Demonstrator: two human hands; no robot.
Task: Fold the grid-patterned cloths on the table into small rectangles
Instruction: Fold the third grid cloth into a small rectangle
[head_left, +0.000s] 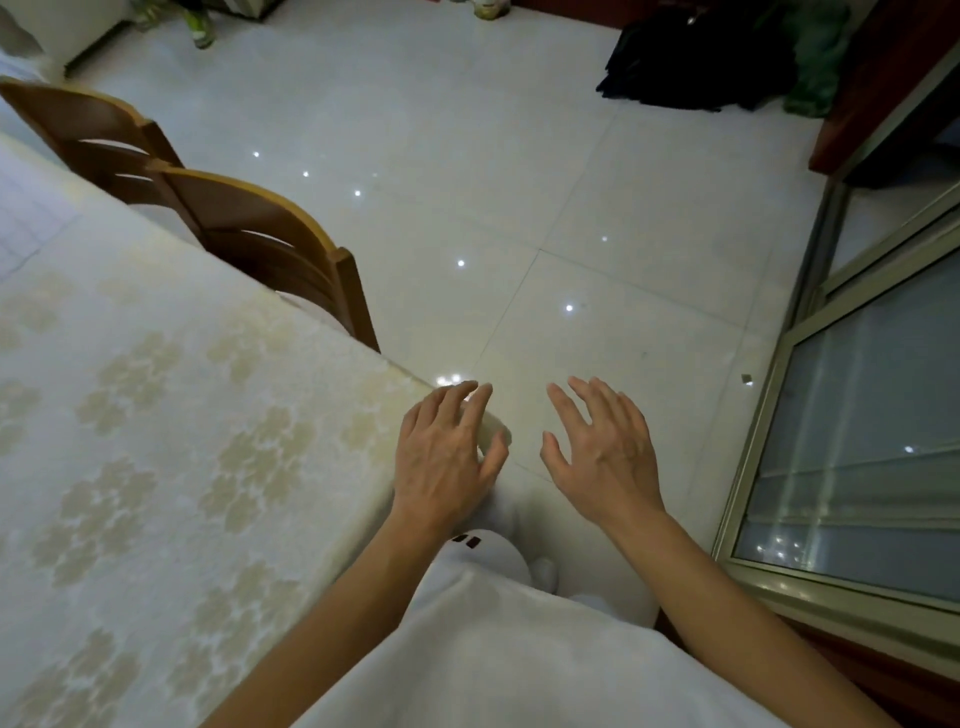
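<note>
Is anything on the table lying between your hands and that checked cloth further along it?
Nothing visible does. Only flowered tablecloth lies between the left hand and the grid-patterned cloth, partly out of frame. The right hand hovers over the floor.

table left, chairs behind it, window right

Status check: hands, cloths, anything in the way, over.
Left hand open at table corner, right hand open over floor. Grid cloth far left, untouched. Chairs along table side.

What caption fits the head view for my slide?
Open left hand at the corner of the floral tablecloth, open right hand over the tiled floor.
</note>
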